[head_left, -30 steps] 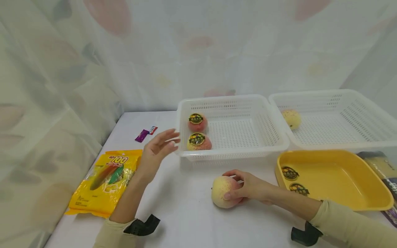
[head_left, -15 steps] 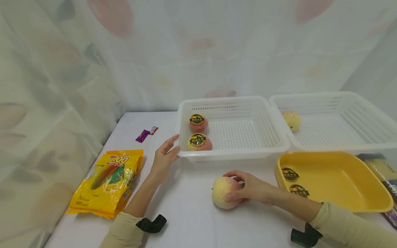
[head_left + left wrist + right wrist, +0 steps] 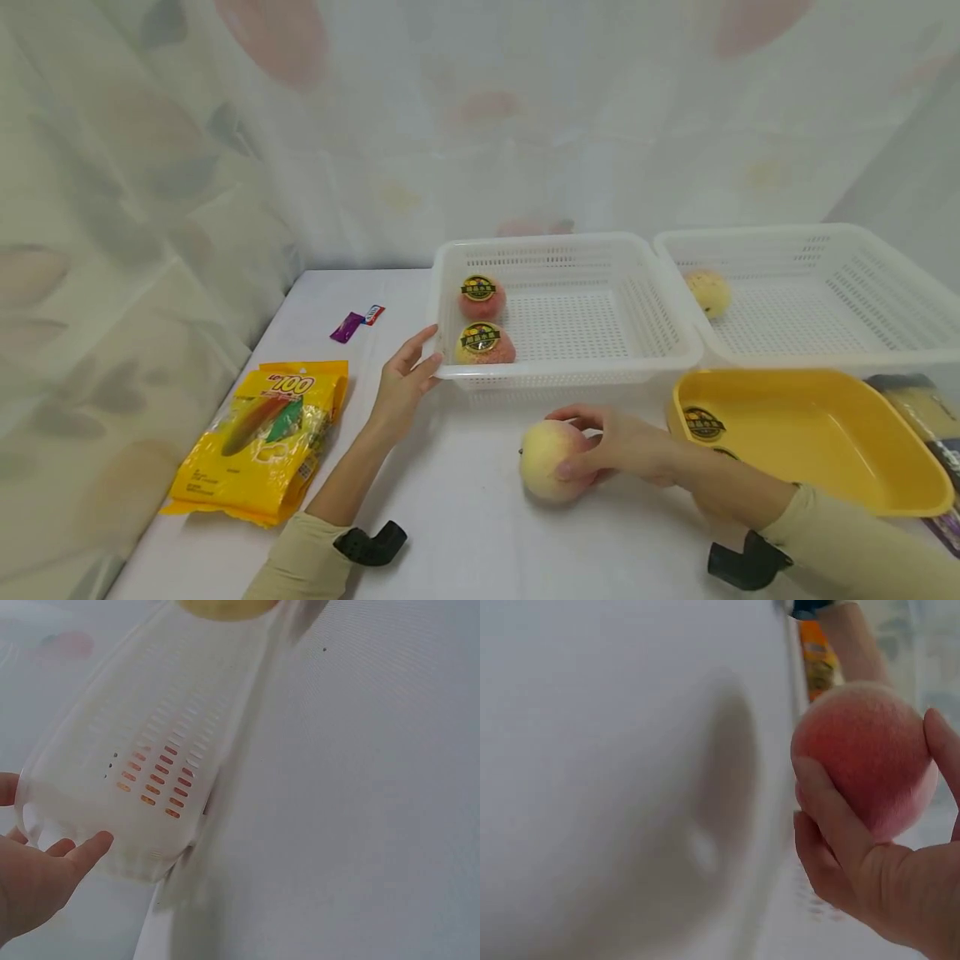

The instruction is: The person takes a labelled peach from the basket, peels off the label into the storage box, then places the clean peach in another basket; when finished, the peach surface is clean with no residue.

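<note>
In the head view my right hand grips a large peach, yellow on one side and pink on the other, just above or on the white table; I cannot tell which. Thumb and fingers clasp the pink side of that peach in the right wrist view. At the front left corner of a white slotted basket, my left hand holds the rim between thumb and fingers. Two stickered peaches lie along the basket's left wall: a red one behind a paler peach.
A second white basket at right contains a yellowish fruit. Before it stands a yellow tray with dark round stickers. A packaged item lies farther right. Leftward are a yellow snack bag and two small wrapped pieces, one purple.
My left hand has moved right and come onto the basket's corner. The peach in my right hand has shifted slightly right and up.
</note>
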`<state>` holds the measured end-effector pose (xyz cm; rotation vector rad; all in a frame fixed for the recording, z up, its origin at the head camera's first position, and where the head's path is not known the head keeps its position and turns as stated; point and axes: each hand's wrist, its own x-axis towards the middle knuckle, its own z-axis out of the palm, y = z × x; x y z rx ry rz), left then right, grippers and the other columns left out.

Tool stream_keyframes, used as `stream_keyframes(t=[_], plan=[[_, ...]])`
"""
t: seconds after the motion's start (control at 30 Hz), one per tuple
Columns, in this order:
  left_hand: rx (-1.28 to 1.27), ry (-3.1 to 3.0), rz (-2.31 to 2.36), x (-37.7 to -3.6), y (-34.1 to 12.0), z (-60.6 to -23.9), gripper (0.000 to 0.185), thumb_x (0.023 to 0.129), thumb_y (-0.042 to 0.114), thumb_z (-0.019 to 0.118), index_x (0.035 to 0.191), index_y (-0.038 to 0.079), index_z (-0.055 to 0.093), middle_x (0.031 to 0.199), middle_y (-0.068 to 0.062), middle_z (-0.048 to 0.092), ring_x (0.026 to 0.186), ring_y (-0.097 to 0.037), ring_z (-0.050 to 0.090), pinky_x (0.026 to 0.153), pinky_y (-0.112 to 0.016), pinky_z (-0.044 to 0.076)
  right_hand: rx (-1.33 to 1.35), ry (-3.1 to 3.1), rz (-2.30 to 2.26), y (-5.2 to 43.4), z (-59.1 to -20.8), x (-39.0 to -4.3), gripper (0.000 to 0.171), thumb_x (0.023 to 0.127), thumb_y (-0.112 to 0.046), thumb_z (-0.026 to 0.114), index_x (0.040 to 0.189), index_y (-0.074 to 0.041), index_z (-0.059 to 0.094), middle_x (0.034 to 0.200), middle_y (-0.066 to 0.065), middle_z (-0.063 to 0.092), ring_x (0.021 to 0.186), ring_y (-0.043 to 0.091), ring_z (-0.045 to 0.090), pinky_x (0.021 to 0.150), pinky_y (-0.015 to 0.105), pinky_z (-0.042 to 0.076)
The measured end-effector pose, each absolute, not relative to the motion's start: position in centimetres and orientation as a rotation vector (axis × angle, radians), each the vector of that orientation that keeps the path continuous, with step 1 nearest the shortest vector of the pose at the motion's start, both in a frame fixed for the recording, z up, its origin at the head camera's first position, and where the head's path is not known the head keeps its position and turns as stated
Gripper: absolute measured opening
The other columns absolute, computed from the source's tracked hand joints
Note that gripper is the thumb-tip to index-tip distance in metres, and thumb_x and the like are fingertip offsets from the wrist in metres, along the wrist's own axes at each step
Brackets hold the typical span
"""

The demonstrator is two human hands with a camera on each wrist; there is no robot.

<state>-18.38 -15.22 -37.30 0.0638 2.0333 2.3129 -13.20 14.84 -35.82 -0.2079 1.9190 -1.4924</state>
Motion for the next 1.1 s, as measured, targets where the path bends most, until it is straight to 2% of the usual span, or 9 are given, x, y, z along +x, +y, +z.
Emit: stream_keyframes(t=[0.3,0.37,0.5,0.6,0.8,0.9,0.97,1.1], plan=[[0.067,2.023,2.326,-18.5,-15.2,-37.3,0.049,0.099,0.008,0.051,0.146,0.009,0.038,0.152,-0.006,0.028,0.129,-0.031,0.041,0.095,-0.037,0.046,-0.454,1.984,-1.539,20.5,-28.3,-15.9,0.072,0.082,-0.010,0.073,0.144,-0.010,0.036,0.130,0.019,0.049,0.104,0.035,0.055,0.086,0.040,0.051],[0.063,2.031,2.320,-18.5,-15.2,-37.3,0.049,0.099,0.009,0.051,0.146,0.010,0.038,0.153,-0.006,0.028,0.130,-0.031,0.040,0.096,-0.037,0.045,-0.495,2.024,-1.569,22.3,-26.9,-16.8,0.068,0.085,-0.006,0.068,0.145,-0.009,0.034,0.129,0.019,0.049,0.102,0.034,0.056,0.086,0.039,0.052],[0.057,2.037,2.299,-18.5,-15.4,-37.5,0.049,0.099,0.010,0.052,0.146,0.011,0.038,0.153,-0.005,0.027,0.130,-0.030,0.040,0.096,-0.037,0.045,-0.567,2.125,-1.605,26.6,-25.4,-19.0,0.059,0.092,0.000,0.057,0.145,-0.013,0.035,0.128,0.013,0.050,0.101,0.030,0.058,0.085,0.038,0.053],[0.058,2.028,2.290,-18.5,-15.4,-37.5,0.049,0.099,0.011,0.052,0.146,0.011,0.038,0.153,-0.005,0.028,0.129,-0.030,0.041,0.095,-0.036,0.045,-0.578,2.227,-1.581,30.0,-25.3,-20.6,0.055,0.095,0.001,0.053,0.144,-0.017,0.036,0.129,0.005,0.051,0.101,0.025,0.058,0.083,0.037,0.054],[0.078,2.028,2.288,-18.4,-15.4,-37.5,0.049,0.099,0.012,0.052,0.146,0.011,0.038,0.153,-0.006,0.028,0.129,-0.031,0.041,0.096,-0.036,0.045,-0.457,2.352,-1.516,35.4,-27.4,-23.0,0.053,0.096,-0.002,0.051,0.143,-0.020,0.034,0.125,-0.002,0.051,0.101,0.019,0.059,0.081,0.035,0.055],[0.085,2.029,2.292,-18.5,-15.4,-37.6,0.049,0.099,0.012,0.052,0.146,0.011,0.038,0.153,-0.006,0.028,0.129,-0.032,0.042,0.096,-0.037,0.045,-0.388,2.333,-1.507,37.4,-29.0,-23.8,0.050,0.097,-0.004,0.052,0.140,-0.022,0.036,0.122,-0.004,0.053,0.100,0.020,0.060,0.081,0.039,0.055],[0.092,2.033,2.292,-18.4,-15.4,-37.7,0.049,0.099,0.011,0.051,0.146,0.011,0.038,0.153,-0.006,0.028,0.129,-0.032,0.042,0.096,-0.036,0.045,-0.363,2.327,-1.472,38.4,-29.9,-24.2,0.051,0.097,-0.007,0.052,0.142,-0.019,0.033,0.120,-0.001,0.054,0.099,0.021,0.061,0.082,0.043,0.054],[0.103,2.042,2.288,-18.4,-15.3,-37.7,0.049,0.099,0.011,0.051,0.146,0.011,0.037,0.152,-0.007,0.029,0.128,-0.033,0.042,0.095,-0.034,0.046,-0.274,2.337,-1.342,39.4,-31.4,-24.8,0.062,0.096,-0.014,0.055,0.147,-0.003,0.021,0.117,0.011,0.053,0.097,0.026,0.061,0.084,0.050,0.052]])
